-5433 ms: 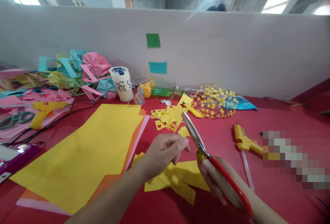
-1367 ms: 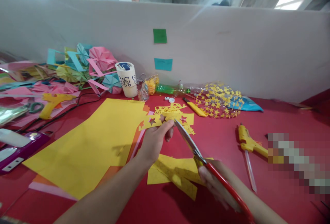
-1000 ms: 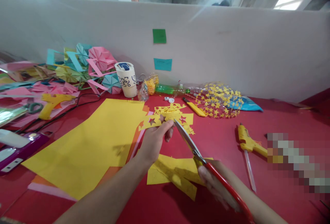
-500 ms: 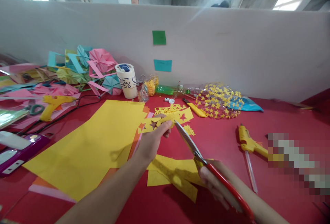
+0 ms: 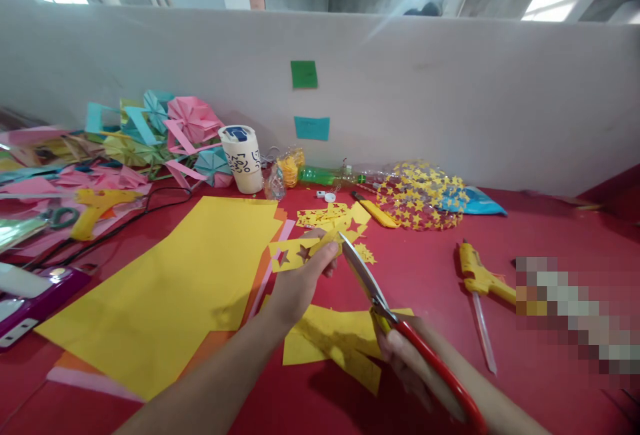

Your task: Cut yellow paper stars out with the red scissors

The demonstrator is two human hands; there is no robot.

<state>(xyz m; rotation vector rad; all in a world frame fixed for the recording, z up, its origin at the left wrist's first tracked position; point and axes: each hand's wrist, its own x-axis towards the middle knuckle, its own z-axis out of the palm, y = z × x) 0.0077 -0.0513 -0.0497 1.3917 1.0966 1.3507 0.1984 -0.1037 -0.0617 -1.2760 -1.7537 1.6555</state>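
My left hand (image 5: 305, 278) pinches a yellow paper strip (image 5: 289, 255) with star-shaped holes cut in it. In my right hand (image 5: 407, 358) is a pair of scissors (image 5: 425, 355) with red handles. The blade tips touch or nearly touch the strip beside my left thumb; the exact contact is too small to tell. Just beyond that hand lie small cut-out stars (image 5: 365, 253) and a pile of punched yellow scraps (image 5: 323, 215). Several yellow paper pieces (image 5: 333, 335) rest on the red table below my hands.
Large yellow sheets (image 5: 185, 275) lie at left over orange and pink paper. Behind stand a white cup (image 5: 241, 158), a green bottle (image 5: 325, 175) and a star-covered clear bottle (image 5: 423, 195). A yellow cutter (image 5: 377, 211) lies nearby; a glue gun (image 5: 480, 271) sits at right.
My left hand has turned slightly and shifted a little to the right with the strip. The scissors stay at the paper, and the whole view has drifted slightly.
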